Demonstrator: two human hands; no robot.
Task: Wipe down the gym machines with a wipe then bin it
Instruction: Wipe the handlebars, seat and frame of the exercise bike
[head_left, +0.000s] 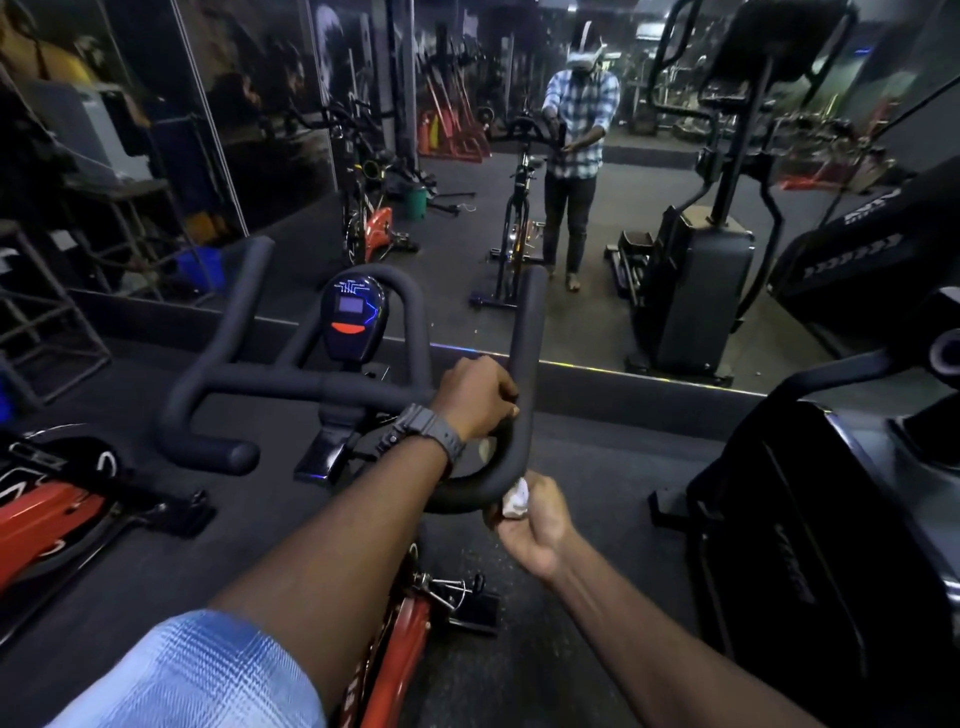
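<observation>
- The left hand curls around the bike's handlebar at its right bend.
- The right hand pinches a crumpled white wipe against the handlebar's lower curve, just below the left hand.
- A console sits at the handlebar's centre.

Most of the white wipe lies buried inside the right hand under the handlebar; right of the handlebar, a black machine runs off-frame.
</observation>
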